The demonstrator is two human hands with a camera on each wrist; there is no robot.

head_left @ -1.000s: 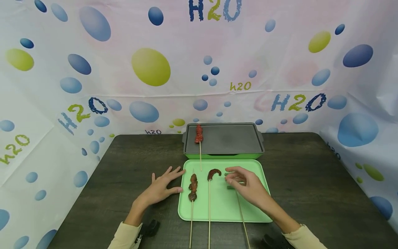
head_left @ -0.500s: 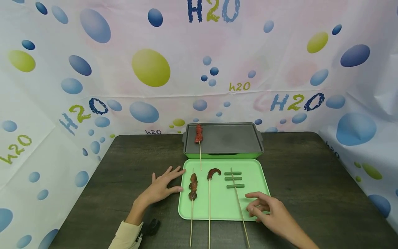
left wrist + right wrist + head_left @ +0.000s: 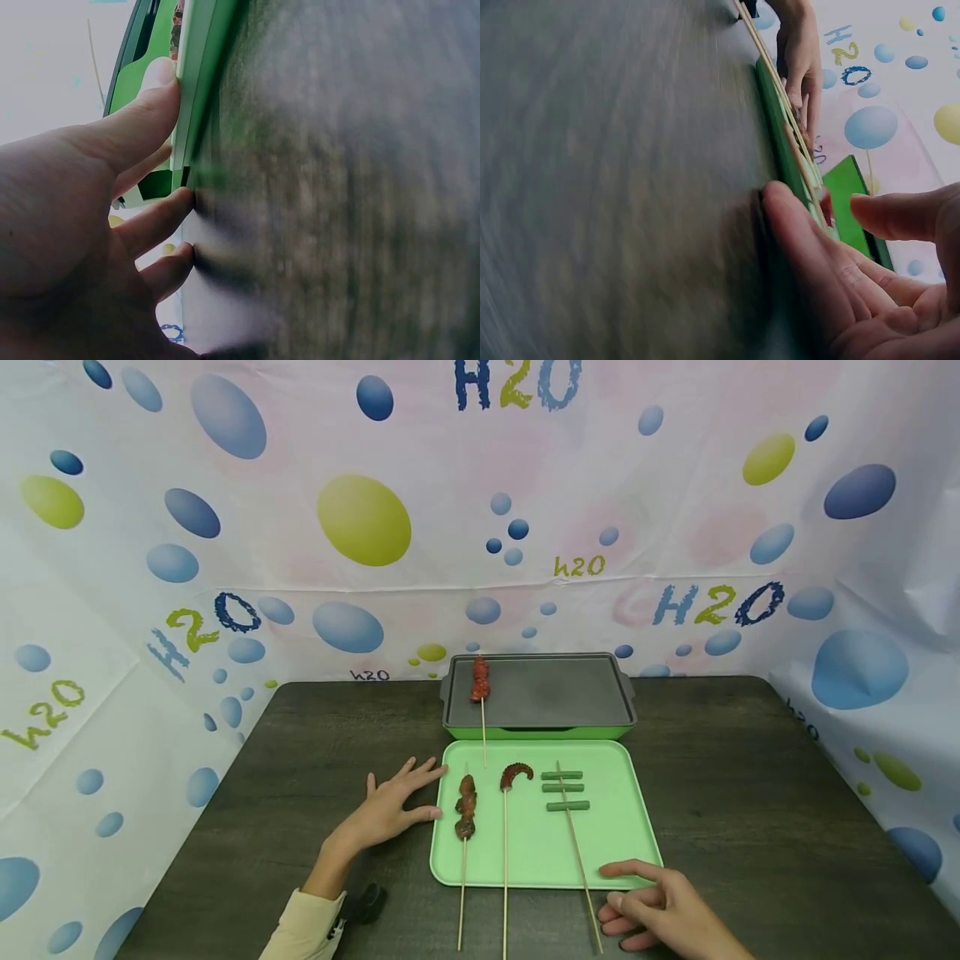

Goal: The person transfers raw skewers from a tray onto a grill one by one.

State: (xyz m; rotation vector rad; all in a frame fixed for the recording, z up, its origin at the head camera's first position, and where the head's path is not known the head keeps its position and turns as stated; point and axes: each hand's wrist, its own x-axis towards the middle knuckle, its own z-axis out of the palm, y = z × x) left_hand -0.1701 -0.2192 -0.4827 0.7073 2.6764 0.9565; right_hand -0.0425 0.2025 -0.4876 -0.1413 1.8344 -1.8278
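Observation:
My left hand (image 3: pixel 386 810) lies spread at the left edge of the light green tray (image 3: pixel 540 864), its thumb and a fingertip touching the rim; the left wrist view shows the thumb (image 3: pixel 154 94) against it. My right hand (image 3: pixel 660 906) is at the tray's front right corner, beside the lower stick of a skewer of green bean-like pieces (image 3: pixel 567 806). Thumb and fingers stand apart in the right wrist view, with nothing seen between them. Also on the tray are a skewer of brown meat-like chunks (image 3: pixel 466 807) and one with a curled dark red tentacle (image 3: pixel 516 772).
Behind the tray stands a green-sided grill with a grey plate (image 3: pixel 558 693). A red meat-like skewer (image 3: pixel 480 681) lies on its left part, its stick reaching over the tray. The skewer sticks overhang the tray's front edge. A patterned cloth (image 3: pixel 480 527) hangs behind the dark table (image 3: pixel 337 718).
My right hand has drawn back from above the green skewer's pieces toward the tray's front right corner, uncovering them. My left hand has stayed at the tray's left edge.

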